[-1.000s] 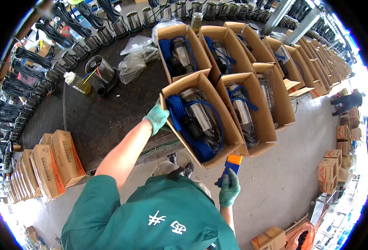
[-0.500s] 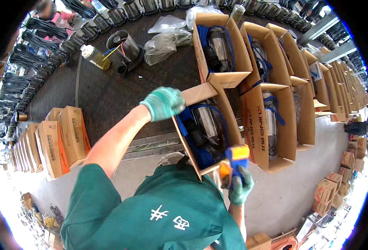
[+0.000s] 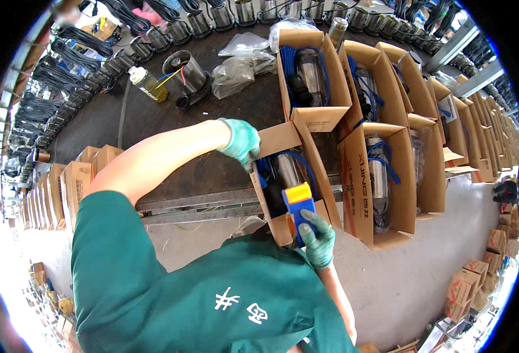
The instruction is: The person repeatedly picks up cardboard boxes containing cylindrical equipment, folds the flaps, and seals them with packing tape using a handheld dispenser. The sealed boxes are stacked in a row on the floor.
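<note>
While upright in the right hand [image 3: 318, 241] (gloved), tape dispenser [image 3: 299, 207].

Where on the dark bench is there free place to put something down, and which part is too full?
Bare dark bench lies between the left hand, the bottle of yellow liquid and the small cartons at the near edge. Right of the hand it is crowded: open cartons stand side by side. Plastic bags and a metal cylinder fill the far middle.

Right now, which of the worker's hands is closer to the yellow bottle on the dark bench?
Left. The left hand grips the open box's flap, some way from the yellow bottle. The right hand, holding a blue and orange tool, is farther.
</note>
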Demonstrator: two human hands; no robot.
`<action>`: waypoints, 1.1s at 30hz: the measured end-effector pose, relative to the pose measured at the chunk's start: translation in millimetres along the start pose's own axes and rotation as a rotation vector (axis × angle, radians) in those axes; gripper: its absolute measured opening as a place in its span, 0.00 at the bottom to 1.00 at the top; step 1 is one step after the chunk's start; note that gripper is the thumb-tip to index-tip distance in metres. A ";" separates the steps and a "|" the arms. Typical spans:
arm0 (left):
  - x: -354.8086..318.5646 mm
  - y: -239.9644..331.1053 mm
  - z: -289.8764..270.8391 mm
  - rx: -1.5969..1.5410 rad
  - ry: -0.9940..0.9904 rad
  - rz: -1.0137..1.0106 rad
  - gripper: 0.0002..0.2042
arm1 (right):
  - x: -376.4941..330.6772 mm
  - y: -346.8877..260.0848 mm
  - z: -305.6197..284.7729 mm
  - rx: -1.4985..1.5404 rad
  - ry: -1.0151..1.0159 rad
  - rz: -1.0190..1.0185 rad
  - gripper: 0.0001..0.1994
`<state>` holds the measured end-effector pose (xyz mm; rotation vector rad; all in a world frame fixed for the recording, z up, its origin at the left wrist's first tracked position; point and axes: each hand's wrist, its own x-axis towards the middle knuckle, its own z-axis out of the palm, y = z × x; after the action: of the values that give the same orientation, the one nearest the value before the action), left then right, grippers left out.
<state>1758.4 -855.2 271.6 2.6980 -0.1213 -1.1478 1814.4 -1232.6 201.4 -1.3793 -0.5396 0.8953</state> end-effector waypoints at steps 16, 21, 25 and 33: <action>91.0 10.2 94.2 -0.577 0.970 -0.783 0.23 | 80.8 -74.2 -66.0 -0.092 0.226 -0.456 0.18; 87.7 31.1 63.9 -0.408 0.732 -0.854 0.20 | 158.4 -51.6 -65.2 0.492 0.125 -0.090 0.18; 93.5 24.7 76.4 -0.443 0.905 -0.846 0.15 | 170.0 -12.5 -17.2 0.103 -0.035 -0.123 0.21; 72.2 9.9 64.1 -0.661 0.840 -0.584 0.23 | 141.1 -31.7 15.8 -0.042 -0.194 0.006 0.19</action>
<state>1762.4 -886.2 179.8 2.3686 1.0164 0.0011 1890.4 -1109.0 210.6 -1.3393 -0.7057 1.0339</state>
